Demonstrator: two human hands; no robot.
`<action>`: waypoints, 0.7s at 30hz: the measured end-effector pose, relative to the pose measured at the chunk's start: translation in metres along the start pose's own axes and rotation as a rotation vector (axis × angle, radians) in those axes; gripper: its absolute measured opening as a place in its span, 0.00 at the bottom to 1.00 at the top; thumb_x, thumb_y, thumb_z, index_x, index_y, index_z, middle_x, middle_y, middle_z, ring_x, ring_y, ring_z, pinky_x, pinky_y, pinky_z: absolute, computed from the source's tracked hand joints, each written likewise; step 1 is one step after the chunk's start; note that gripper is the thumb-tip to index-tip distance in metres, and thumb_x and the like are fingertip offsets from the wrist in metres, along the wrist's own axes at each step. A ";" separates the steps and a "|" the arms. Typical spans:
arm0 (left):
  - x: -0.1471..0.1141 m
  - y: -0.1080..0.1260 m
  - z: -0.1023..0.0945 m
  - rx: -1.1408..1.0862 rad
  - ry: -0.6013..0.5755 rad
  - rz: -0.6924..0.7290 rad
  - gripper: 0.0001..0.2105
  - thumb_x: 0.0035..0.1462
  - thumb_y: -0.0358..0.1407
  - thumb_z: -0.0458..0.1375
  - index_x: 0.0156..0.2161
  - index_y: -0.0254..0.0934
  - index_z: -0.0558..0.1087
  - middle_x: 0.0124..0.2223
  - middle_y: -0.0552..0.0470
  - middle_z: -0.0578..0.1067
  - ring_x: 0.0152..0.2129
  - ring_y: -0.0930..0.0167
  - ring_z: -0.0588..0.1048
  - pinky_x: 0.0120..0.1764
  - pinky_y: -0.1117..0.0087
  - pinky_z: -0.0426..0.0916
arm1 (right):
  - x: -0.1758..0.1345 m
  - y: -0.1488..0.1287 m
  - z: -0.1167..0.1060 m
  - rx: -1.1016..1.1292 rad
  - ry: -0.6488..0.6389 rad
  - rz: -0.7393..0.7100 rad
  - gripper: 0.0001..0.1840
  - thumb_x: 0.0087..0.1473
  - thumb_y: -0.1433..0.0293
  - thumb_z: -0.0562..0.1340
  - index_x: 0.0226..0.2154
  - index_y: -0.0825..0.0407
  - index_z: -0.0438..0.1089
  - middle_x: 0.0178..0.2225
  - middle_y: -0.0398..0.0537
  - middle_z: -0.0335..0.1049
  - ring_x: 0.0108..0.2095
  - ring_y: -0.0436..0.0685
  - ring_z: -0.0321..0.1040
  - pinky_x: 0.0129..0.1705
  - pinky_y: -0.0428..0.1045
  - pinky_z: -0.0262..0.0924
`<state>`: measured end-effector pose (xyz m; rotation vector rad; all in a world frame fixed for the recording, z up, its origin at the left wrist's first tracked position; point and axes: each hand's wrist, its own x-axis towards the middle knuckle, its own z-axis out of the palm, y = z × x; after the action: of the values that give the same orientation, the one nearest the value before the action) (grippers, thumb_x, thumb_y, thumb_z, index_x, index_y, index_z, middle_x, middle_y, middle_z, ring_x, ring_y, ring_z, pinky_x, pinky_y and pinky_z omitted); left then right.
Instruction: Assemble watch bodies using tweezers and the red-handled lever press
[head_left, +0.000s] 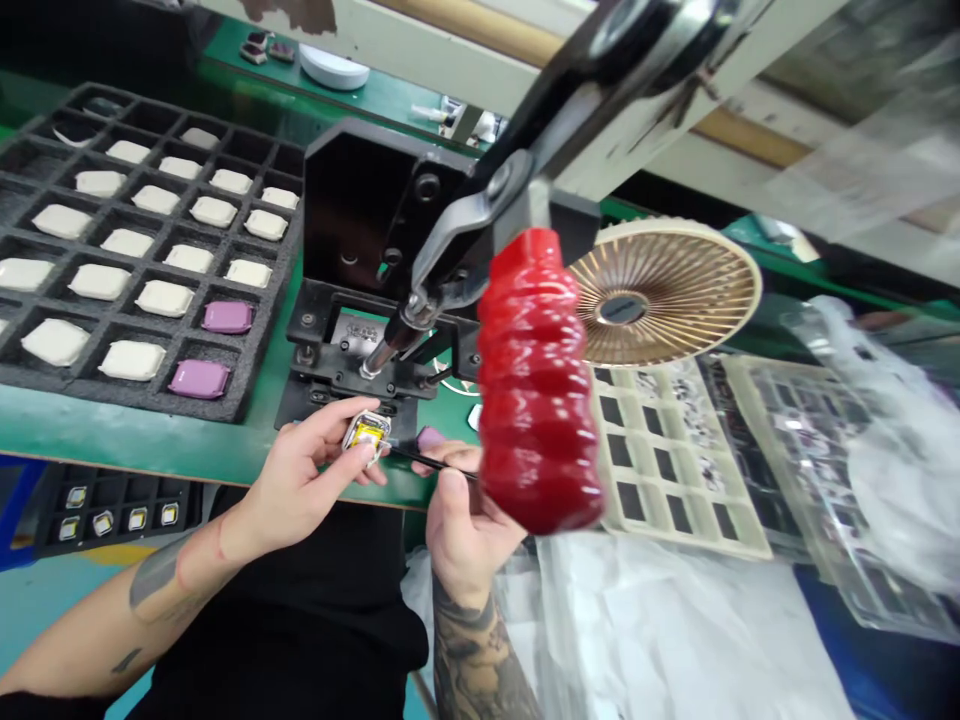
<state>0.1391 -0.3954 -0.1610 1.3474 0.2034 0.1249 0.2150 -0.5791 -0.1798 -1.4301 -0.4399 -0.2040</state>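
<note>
My left hand (311, 475) grips a small watch-like device housing (367, 432) between thumb and fingers, its open side showing a yellow part. In my right hand (469, 515) is a thin black pen-like tool (411, 456), its tip pointing at the housing; whether it touches cannot be made out. A purple piece (430, 438) lies just beyond the right fingers. Behind both hands stands a black toggle press (367, 375). Its red ribbed handle (540, 390) hangs in front and hides part of my right hand.
A grey foam tray (251, 345) of cream and purple cases stands left. Below it, a black tray (142, 495) holds several housings. To the right are a round fan (667, 290), a beige compartment tray (739, 545) and clear plastic trays (892, 600). A metal frame crosses above.
</note>
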 end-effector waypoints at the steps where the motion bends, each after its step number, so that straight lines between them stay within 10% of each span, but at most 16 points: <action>1: 0.000 0.002 -0.001 -0.030 -0.003 -0.003 0.23 0.77 0.44 0.64 0.71 0.38 0.74 0.41 0.47 0.88 0.37 0.64 0.89 0.44 0.64 0.87 | 0.000 -0.001 -0.002 0.019 -0.014 0.006 0.03 0.70 0.69 0.69 0.45 0.45 0.76 0.36 0.46 0.80 0.35 0.59 0.81 0.46 0.62 0.82; 8: 0.001 0.012 -0.009 -0.112 -0.024 -0.070 0.21 0.76 0.43 0.66 0.67 0.36 0.77 0.43 0.44 0.89 0.35 0.63 0.89 0.41 0.64 0.86 | 0.007 -0.021 -0.035 0.091 -0.186 0.003 0.09 0.71 0.59 0.69 0.40 0.45 0.74 0.29 0.45 0.77 0.29 0.59 0.78 0.33 0.56 0.77; 14: -0.002 0.005 -0.012 -0.063 -0.009 -0.027 0.21 0.76 0.43 0.67 0.67 0.37 0.78 0.46 0.43 0.89 0.38 0.62 0.89 0.42 0.64 0.85 | 0.076 -0.045 -0.105 0.010 -0.419 -0.072 0.22 0.66 0.53 0.71 0.27 0.46 0.68 0.17 0.39 0.65 0.15 0.54 0.64 0.20 0.50 0.64; 21: -0.008 -0.005 -0.016 0.101 -0.058 -0.064 0.26 0.76 0.44 0.66 0.73 0.43 0.73 0.46 0.45 0.89 0.44 0.60 0.90 0.52 0.60 0.86 | 0.123 -0.022 -0.085 -0.542 0.140 -0.361 0.09 0.69 0.62 0.73 0.48 0.46 0.83 0.44 0.49 0.85 0.44 0.60 0.83 0.47 0.57 0.80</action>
<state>0.1278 -0.3832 -0.1690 1.4421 0.2054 0.0217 0.3319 -0.6506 -0.1159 -1.8407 -0.5505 -0.7564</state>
